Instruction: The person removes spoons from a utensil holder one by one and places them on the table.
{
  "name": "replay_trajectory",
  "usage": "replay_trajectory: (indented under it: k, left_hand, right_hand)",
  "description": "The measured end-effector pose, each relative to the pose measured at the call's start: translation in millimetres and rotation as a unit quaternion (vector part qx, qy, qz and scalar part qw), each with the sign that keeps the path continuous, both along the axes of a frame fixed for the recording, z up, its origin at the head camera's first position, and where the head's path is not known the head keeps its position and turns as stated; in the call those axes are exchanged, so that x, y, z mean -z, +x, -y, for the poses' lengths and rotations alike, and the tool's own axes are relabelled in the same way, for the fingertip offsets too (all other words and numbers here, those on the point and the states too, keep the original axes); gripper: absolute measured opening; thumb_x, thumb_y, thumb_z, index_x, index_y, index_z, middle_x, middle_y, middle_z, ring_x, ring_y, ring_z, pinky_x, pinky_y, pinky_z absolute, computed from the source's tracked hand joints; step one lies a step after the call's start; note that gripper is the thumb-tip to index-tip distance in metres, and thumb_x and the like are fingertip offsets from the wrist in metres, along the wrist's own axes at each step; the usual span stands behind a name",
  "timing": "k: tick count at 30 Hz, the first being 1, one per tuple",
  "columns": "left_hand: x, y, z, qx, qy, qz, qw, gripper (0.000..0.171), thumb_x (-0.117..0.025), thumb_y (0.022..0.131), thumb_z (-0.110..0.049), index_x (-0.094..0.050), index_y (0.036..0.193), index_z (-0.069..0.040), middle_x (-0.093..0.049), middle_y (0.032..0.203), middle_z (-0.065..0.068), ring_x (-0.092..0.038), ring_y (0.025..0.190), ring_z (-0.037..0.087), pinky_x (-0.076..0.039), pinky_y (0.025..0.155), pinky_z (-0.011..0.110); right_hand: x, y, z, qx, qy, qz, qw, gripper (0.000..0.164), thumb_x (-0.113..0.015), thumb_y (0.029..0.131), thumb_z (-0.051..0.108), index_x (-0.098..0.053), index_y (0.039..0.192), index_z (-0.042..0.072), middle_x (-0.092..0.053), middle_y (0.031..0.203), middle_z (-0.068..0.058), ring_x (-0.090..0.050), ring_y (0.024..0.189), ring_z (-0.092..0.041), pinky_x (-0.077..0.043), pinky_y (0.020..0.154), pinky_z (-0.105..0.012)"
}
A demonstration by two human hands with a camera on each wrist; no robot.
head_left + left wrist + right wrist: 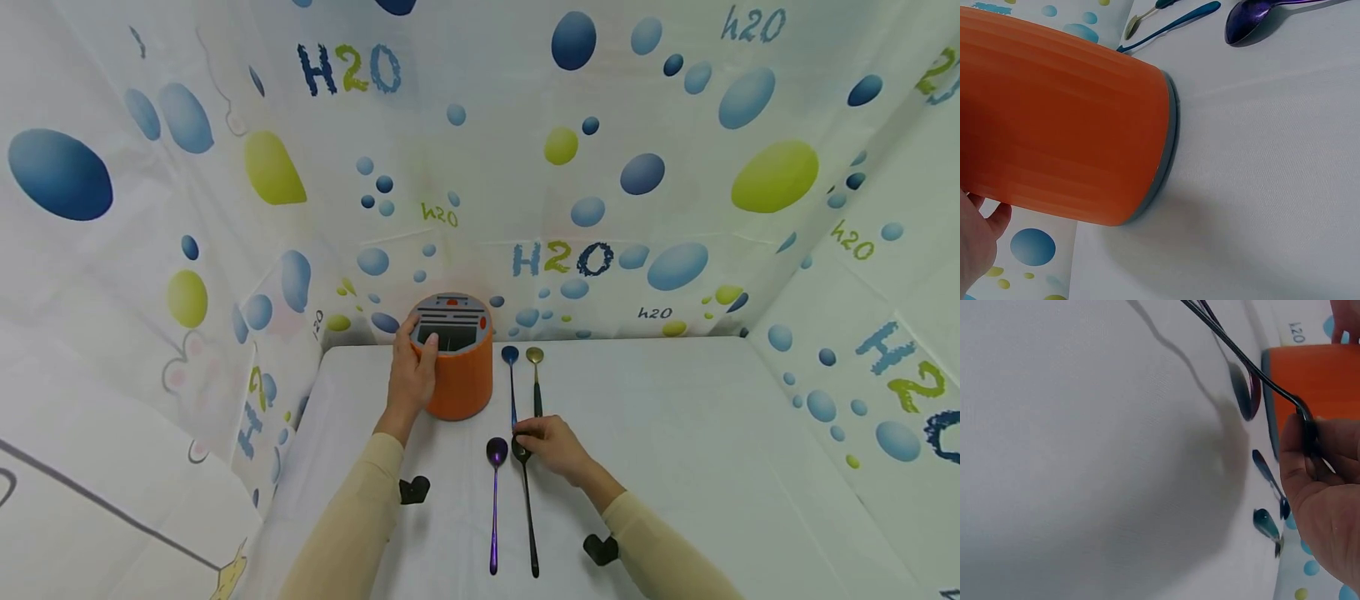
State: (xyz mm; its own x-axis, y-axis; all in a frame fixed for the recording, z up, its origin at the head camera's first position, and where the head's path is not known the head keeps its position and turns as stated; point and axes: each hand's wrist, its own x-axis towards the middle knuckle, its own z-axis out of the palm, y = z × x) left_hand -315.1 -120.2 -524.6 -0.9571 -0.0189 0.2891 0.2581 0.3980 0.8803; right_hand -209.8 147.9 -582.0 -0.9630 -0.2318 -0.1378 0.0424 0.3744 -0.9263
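My left hand (411, 371) grips the grey slotted top of an orange cutlery holder (459, 385), thumb on top and fingers along its left side. The holder stands at the back of the table. With fingers and thumb, my right hand (558, 448) pinches a black long-handled spoon (530, 521) at its bowl end. In the right wrist view the black handle (1241, 357) slants away from the fingers, which partly hide the bowl. A purple spoon (494, 500) lies just left of the black one.
Beyond the right hand lie a blue spoon (510, 357) and a gold spoon (535, 357) with a dark handle, both right of the holder. A white cloth (675, 458) covers the table. Patterned sheets (480, 167) hang behind it and at both sides.
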Motion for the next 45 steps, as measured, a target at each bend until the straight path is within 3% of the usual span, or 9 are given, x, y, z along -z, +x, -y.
replay_trajectory:
  k: [10,23,30,45]
  left_hand:
    - [-0.6,-1.3,-0.3,0.001,-0.003,0.003,1.0000,0.061,-0.045,0.109,-0.047,-0.025,0.162,-0.025,-0.034,0.163,0.012,-0.041,0.145,0.031,-0.034,0.124,0.053]
    - [-2.1,0.2,-1.0,-0.003,-0.011,0.010,0.9999,0.060,-0.044,0.109,-0.047,-0.024,0.162,-0.026,-0.033,0.164,0.011,-0.041,0.146,0.031,-0.034,0.124,0.053]
    - [-0.9,-0.3,-0.5,0.001,-0.002,0.009,1.0000,0.059,-0.044,0.109,-0.047,-0.025,0.161,-0.027,-0.034,0.163,0.011,-0.041,0.145,0.031,-0.034,0.124,0.052]
    - [0.2,-0.5,0.4,0.000,-0.004,0.002,1.0000,0.059,-0.044,0.109,-0.047,-0.025,0.161,-0.027,-0.034,0.163,0.010,-0.041,0.146,0.031,-0.034,0.123,0.053]
  right_hand:
    - [13.5,2.1,4.1,0.078,-0.049,0.038,0.995,0.022,-0.063,0.100,0.000,-0.073,0.119,-0.007,-0.074,0.118,-0.020,-0.069,0.105,-0.020,-0.059,0.093,-0.033]
    - [21.6,5.9,10.8,0.099,-0.060,0.032,0.993,0.019,-0.065,0.098,-0.001,-0.073,0.114,-0.009,-0.076,0.109,-0.020,-0.070,0.097,-0.019,-0.059,0.085,-0.027]
    - [28.7,4.8,11.8,0.104,-0.029,0.019,0.994,0.018,-0.067,0.098,0.002,-0.075,0.113,-0.004,-0.077,0.107,-0.013,-0.070,0.095,-0.016,-0.060,0.085,-0.030]
    - [30.3,9.5,16.5,0.098,0.031,-0.035,0.994,0.016,-0.073,0.096,0.009,-0.078,0.108,0.000,-0.077,0.104,-0.010,-0.068,0.089,-0.013,-0.056,0.075,-0.021]
